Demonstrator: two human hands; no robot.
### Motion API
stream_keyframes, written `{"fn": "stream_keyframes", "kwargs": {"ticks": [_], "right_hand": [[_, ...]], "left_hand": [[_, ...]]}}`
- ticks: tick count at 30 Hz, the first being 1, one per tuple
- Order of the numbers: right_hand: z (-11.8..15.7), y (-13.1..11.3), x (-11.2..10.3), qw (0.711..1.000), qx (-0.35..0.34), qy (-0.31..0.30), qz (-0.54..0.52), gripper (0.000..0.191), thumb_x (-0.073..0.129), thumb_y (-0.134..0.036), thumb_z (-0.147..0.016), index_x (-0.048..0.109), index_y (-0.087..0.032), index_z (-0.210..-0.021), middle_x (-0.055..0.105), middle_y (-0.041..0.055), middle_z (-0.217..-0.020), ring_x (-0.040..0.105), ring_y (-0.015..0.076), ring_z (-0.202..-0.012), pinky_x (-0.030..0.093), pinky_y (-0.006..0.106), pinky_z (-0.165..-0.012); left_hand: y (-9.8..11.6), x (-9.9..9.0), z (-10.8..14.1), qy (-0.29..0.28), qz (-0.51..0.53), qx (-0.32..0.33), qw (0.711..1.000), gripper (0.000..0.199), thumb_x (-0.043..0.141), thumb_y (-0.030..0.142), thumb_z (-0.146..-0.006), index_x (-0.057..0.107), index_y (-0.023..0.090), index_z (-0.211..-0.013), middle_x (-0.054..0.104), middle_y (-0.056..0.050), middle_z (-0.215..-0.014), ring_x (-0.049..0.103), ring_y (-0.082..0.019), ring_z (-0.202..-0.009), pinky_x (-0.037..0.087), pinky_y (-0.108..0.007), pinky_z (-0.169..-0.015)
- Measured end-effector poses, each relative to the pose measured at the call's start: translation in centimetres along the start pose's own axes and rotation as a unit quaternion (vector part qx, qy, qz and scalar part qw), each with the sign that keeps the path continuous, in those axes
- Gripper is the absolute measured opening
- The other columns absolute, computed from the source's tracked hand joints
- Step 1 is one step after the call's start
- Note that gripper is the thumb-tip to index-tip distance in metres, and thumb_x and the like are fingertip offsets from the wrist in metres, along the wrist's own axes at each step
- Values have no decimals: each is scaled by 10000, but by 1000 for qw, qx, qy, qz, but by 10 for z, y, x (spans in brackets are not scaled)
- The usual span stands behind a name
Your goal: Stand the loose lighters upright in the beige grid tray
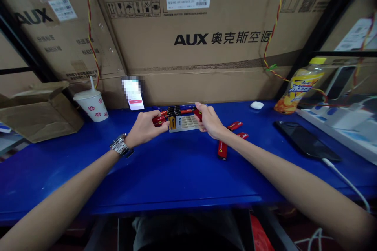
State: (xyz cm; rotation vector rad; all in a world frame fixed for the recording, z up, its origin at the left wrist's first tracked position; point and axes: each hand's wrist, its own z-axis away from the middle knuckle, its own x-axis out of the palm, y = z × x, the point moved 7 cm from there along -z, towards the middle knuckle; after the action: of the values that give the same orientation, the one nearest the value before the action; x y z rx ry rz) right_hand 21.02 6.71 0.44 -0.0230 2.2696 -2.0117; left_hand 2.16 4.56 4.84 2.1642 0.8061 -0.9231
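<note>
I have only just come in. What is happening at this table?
A person is handling batteries with two bare hands at a smooth blue table. The left hand pinches a red cylindrical battery beside the left end of a pale gridded tray. The right hand holds another red battery at the tray's right end; whether it touches the tray is unclear. Gold-wrapped and white-wrapped batteries stand in the tray's left part. More red batteries lie to its right.

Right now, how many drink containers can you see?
2: a white cup with a straw on the left, and a yellow-capped bottle on the right.
</note>
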Motion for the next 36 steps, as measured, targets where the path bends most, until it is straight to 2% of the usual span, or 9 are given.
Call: {"fn": "stream_keyframes", "kwargs": {"ticks": [11,17,23,28,32,34,36], "right_hand": [[4,-4,6,1000,-15,-2,-23,425,272,-468,-929,338,-234,-581,242,-64,-427,208,73,-349,211,224,-316],[3,0,5,1000,-2,-1,-21,431,283,-491,-921,355,-233,-584,241,-62,-423,216,78,-350,204,233,-325],[-2,3,3,999,-1,-14,-32,520,176,-590,-909,436,-214,-661,264,-60,-409,204,83,-338,210,240,-340],[-9,-8,-6,993,-101,5,60,322,424,-548,-880,428,-230,-832,432,-55,-532,341,91,-424,300,234,-435],[-16,-25,-13,946,-245,36,208,271,525,-457,-855,571,-190,-842,535,8,-708,454,129,-640,379,276,-606],[-21,-26,-15,930,-271,38,245,282,538,-427,-853,647,-169,-889,533,6,-679,446,133,-647,371,279,-622],[-28,-20,-16,933,-263,28,244,323,521,-412,-867,683,-147,-955,536,0,-633,435,125,-607,361,274,-607]], "left_hand": [[-1,-3,0,20,10,-10,1000,240,574,321,-754,450,175,-609,437,48,-492,329,-67,-452,247,-202,-419],[-2,-2,0,18,12,-21,1000,248,588,325,-743,440,180,-606,420,52,-488,317,-68,-455,242,-208,-422],[-4,-5,2,56,27,-33,998,286,628,367,-730,437,185,-619,436,52,-513,330,-71,-469,261,-213,-435],[-5,-1,1,41,23,-17,999,214,604,285,-743,447,184,-639,473,42,-541,368,-74,-479,292,-209,-444],[-7,1,1,29,23,-13,999,203,597,269,-750,453,180,-638,490,38,-542,385,-75,-478,299,-204,-440],[-7,3,1,25,23,-9,999,192,597,267,-750,462,178,-646,497,40,-543,393,-75,-477,300,-198,-437],[-8,4,1,21,24,-6,999,183,601,263,-748,471,176,-652,503,42,-542,398,-74,-474,299,-194,-434]]}}
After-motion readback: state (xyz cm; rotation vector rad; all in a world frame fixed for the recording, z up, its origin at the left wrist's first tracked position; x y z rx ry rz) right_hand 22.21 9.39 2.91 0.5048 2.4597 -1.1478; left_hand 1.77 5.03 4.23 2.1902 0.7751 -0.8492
